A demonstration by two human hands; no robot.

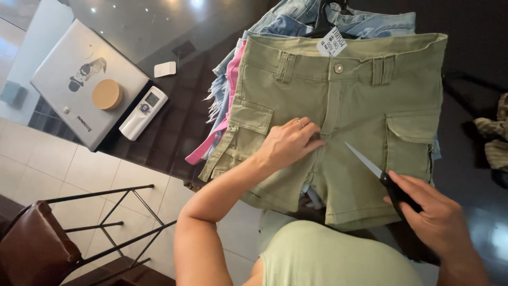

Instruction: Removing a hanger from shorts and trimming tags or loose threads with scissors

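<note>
My left hand [290,142] lies flat and unclenched on the green shorts [338,122], fingertips at the fly seam, pinning the cloth to the dark tabletop [159,132]. My right hand [431,214] has a clenched grip on the scissors [378,175] by the black handle. The blade runs up and to the left, its tip near the crotch seam, just right of my left fingers. The shorts top a pile of others, waistband away from me.
</note>
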